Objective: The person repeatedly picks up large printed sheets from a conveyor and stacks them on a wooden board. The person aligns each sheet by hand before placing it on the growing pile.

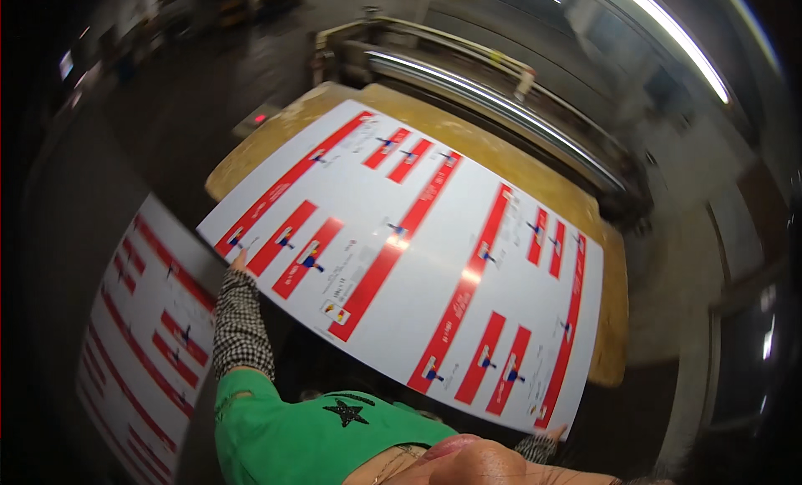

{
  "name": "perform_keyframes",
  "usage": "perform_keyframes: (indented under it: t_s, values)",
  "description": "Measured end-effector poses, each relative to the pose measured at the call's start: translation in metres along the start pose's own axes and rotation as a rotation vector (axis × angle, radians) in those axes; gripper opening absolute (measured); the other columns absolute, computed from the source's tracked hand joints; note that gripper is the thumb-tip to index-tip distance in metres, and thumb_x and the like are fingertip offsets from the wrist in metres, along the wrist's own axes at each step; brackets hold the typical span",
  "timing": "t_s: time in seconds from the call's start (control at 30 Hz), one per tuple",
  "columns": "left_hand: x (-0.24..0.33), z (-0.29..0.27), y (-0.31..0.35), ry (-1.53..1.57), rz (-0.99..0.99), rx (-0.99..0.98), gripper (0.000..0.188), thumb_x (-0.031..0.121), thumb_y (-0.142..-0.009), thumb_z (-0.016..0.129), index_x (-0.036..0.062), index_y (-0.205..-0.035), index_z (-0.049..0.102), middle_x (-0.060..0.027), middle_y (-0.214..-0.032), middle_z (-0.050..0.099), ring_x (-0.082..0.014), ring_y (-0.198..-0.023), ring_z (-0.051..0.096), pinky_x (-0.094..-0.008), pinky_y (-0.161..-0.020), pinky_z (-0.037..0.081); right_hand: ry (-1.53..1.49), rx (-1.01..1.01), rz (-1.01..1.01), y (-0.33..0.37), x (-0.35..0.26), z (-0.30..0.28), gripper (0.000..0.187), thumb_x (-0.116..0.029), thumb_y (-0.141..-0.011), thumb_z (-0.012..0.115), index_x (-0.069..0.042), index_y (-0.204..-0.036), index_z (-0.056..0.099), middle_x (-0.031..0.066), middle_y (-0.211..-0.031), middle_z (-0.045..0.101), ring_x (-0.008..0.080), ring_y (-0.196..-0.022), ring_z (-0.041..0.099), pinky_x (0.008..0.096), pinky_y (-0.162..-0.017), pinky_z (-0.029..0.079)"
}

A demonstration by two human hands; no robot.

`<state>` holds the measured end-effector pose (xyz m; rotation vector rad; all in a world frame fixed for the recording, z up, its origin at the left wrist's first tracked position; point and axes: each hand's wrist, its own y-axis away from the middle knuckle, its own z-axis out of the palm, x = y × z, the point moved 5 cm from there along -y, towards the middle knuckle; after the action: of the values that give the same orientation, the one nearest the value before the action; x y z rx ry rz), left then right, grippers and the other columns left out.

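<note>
A large white printed sheet (368,201) with red bands and small blue figures lies over a yellowish-brown board (614,318) in front of me. At the sheet's near left edge, my left hand (240,260) is closed on the margin, the arm in a black-and-white checked sleeve. My right hand (554,436) is at the near right corner, mostly cut off by the sheet and my body; its fingers appear pinched on the edge. The near edge of the sheet reaches past the board toward me.
Beyond the board stands a machine with a long shiny metal roller (501,109) and a rail frame. On the left, lower down, lie more sheets (146,376) with the same red print. A small red light (260,118) glows by the board's far left side. Ceiling lamps (677,38) shine overhead.
</note>
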<state>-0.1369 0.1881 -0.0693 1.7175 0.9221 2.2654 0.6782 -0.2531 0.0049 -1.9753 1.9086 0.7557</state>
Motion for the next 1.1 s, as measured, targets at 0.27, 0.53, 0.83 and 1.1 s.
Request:
perform_keyframes:
  t_s: [0.27, 0.53, 0.83, 1.1]
  values:
    - [0.021, -0.113, -0.036, -0.179, 0.070, 0.259, 0.059, 0.031, -0.080, 0.062, -0.0060, -0.122, 0.046, -0.0197, -0.114, 0.057, -0.0254, -0.102, 0.058, -0.0340, -0.087, 0.048, -0.175, 0.143, 0.088, 0.013, -0.035, -0.012, 0.052, -0.028, -0.075, 0.069, 0.014, -0.103, 0.056, 0.0208, -0.100, 0.060, 0.0259, -0.090, 0.055, 0.0379, -0.081, 0.045]
    - [0.142, -0.159, -0.089, 0.383, 0.210, 0.203, 0.078, 0.018, -0.070, 0.072, -0.0129, -0.126, 0.027, -0.0269, -0.116, 0.052, -0.0325, -0.092, 0.062, -0.0380, -0.079, 0.053, -0.305, 0.196, 0.100, 0.020, -0.070, -0.062, 0.053, -0.029, -0.075, 0.069, 0.016, -0.101, 0.057, 0.0200, -0.097, 0.061, 0.0243, -0.087, 0.057, 0.0376, -0.079, 0.046]
    - [0.290, 0.082, 0.069, -1.305, 0.466, 0.612, 0.038, 0.026, -0.072, 0.068, -0.0018, -0.097, 0.061, -0.0191, -0.092, 0.064, -0.0282, -0.086, 0.063, -0.0358, -0.078, 0.050, 0.168, 0.085, -0.413, -0.004, -0.210, -0.104, 0.027, -0.009, -0.076, 0.053, 0.009, -0.096, 0.054, 0.0233, -0.091, 0.061, 0.0319, -0.084, 0.061, 0.0384, -0.076, 0.048]
    - [0.226, 0.175, 0.044, -2.260, 0.343, 0.265, 0.027, 0.021, -0.083, 0.050, 0.0023, -0.091, 0.067, -0.0176, -0.090, 0.065, -0.0300, -0.081, 0.065, -0.0393, -0.072, 0.052, 0.612, 0.199, -0.185, -0.068, -0.115, -0.014, 0.030, -0.016, -0.077, 0.055, 0.008, -0.095, 0.056, 0.0213, -0.093, 0.062, 0.0342, -0.086, 0.062, 0.0401, -0.077, 0.048]
